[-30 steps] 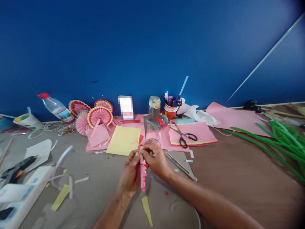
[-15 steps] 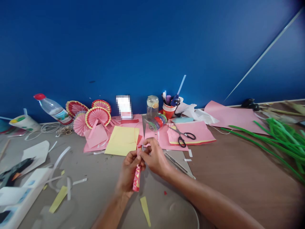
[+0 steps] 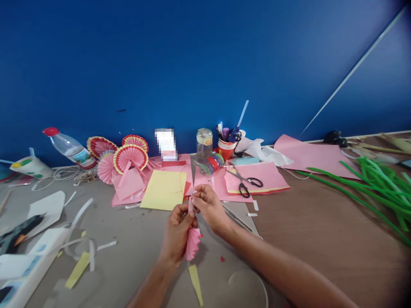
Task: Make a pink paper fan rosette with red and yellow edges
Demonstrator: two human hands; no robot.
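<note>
Pleated pink paper (image 3: 193,244) hangs below my left hand (image 3: 178,226), its folds partly fanned out at the lower end. The fingers and thumb of my left hand are closed around its upper, narrow part. At the top end, my right hand (image 3: 207,205) pinches close to the paper with a thin light strand or strip near the fingertips; what exactly the fingers grip is too small to make out. Behind the hands lies a yellow paper sheet (image 3: 165,188) on pink paper. Scissors (image 3: 245,184) with black handles rest on folded pink paper (image 3: 272,176) to the right.
Finished paper fans (image 3: 131,159) lean by the blue wall, beside a tilted bottle (image 3: 72,147). A jar (image 3: 204,145) and a red cup of pens (image 3: 226,149) stand at the back. Green pipe cleaners (image 3: 382,192) lie right; a power strip (image 3: 38,261) and glue gun (image 3: 21,233) lie left.
The pleated paper has turned in my left hand: its zigzag edge faced me before, and now its pink folds show, spread wider. Both hands stay close together, shifted only slightly.
</note>
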